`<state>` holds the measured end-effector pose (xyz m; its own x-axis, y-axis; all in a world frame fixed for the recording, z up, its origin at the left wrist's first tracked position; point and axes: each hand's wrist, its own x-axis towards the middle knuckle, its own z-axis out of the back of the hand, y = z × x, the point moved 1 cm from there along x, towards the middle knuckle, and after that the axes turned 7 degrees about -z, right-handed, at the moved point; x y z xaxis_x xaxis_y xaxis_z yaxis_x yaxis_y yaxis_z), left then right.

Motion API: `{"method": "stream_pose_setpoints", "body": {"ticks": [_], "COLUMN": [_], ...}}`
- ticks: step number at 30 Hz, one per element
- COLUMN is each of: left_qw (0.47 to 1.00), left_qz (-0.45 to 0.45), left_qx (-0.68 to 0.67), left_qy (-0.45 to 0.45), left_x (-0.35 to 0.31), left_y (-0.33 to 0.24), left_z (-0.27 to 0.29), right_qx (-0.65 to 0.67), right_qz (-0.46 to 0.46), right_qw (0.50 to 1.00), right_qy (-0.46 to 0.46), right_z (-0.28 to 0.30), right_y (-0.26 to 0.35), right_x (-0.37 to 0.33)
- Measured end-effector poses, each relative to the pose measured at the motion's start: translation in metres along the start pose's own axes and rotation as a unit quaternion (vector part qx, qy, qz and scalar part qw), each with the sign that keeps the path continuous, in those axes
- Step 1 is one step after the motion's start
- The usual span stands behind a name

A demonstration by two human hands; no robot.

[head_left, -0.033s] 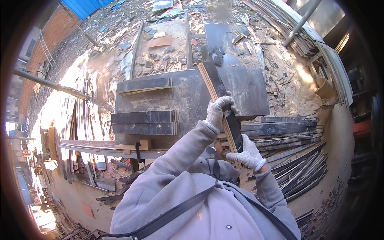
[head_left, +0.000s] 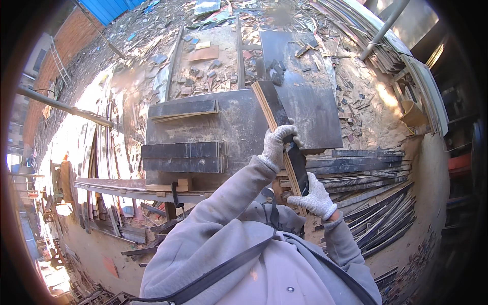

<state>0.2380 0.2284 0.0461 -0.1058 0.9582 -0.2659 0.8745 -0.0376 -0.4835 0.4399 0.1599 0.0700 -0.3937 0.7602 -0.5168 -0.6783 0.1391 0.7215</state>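
A bundle of black-faced plywood strips slants up and away in front of my body, its pale layered edges facing left. My left hand, in a whitish knit glove, wraps round the middle of the bundle. Near its lower end, my gloved right hand grips it, thumb toward the left edge. Beneath the far end lies a dark panel table. On its left side rest two stacks of similar strips: a slightly fanned far stack and a nearer stack.
A clamp hangs at the table's front edge beside a small wood block. Long dark strips are heaped to the right. Offcuts litter the ground beyond the table. A metal pole juts in from the left.
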Motion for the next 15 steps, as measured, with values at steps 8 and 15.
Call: {"method": "stream_pose_setpoints", "body": {"ticks": [8, 15], "left_qw": [0.986, 0.968], "left_qz": [-0.041, -0.058], "left_qx": [0.046, 0.084], "left_qy": [0.154, 0.23], "left_x": [-0.017, -0.023], "left_y": [0.021, 0.04], "left_z": [-0.013, -0.014], "right_qx": [0.006, -0.038], "right_qz": [0.051, 0.071], "right_qw": [0.987, 0.969], "right_qy": [-0.15, -0.232], "right_z": [-0.02, -0.022], "right_y": [-0.019, -0.066], "right_x": [-0.001, 0.009]}}
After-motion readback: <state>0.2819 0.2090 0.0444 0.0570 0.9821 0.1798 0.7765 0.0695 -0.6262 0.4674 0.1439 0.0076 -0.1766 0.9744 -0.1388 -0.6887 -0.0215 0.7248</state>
